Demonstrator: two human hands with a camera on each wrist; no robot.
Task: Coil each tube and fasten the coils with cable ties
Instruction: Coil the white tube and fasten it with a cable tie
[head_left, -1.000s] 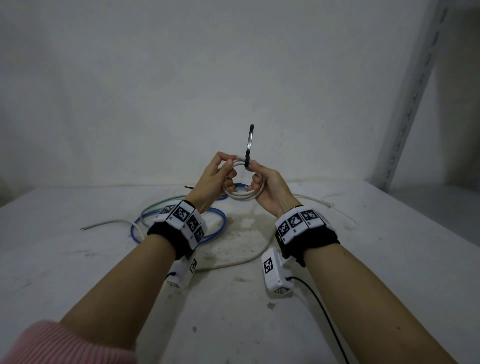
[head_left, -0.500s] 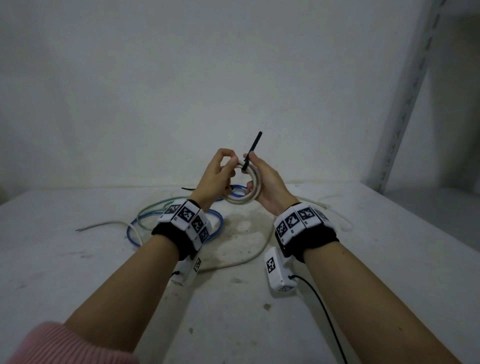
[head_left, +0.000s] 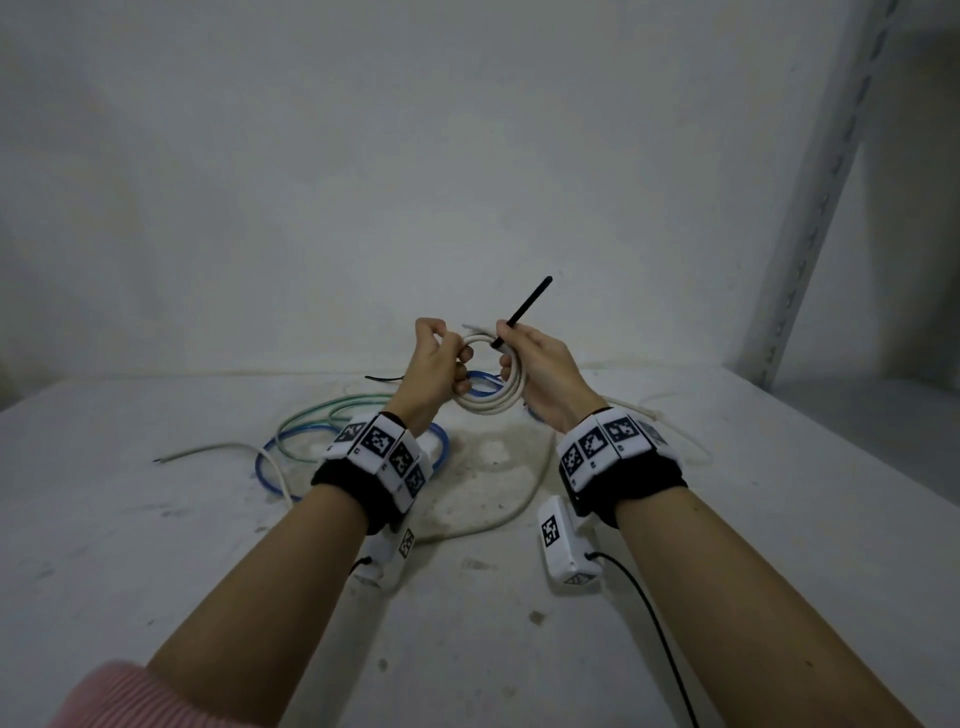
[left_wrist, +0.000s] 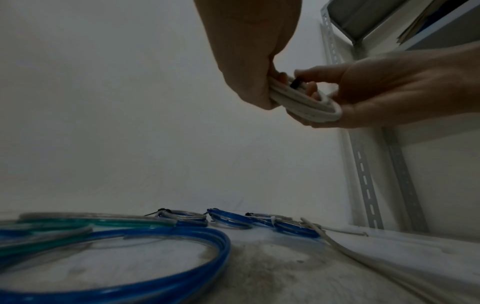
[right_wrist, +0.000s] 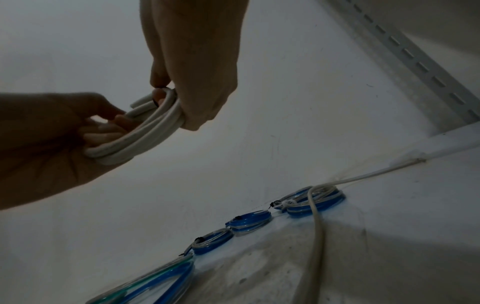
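Head view: both hands grip the white coil (head_left: 488, 387), left hand (head_left: 434, 371) steadying, right hand (head_left: 540, 376) pinching the black cable tie (head_left: 522, 312), now tipped rightward from upright, seemingly cinching tight.

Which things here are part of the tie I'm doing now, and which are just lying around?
In hand:
white tube coil, held by left hand and right hand
black cable tie, pinched by the right hand

Lying about:
tied blue coils
loose blue tube
green tube
shelf upright
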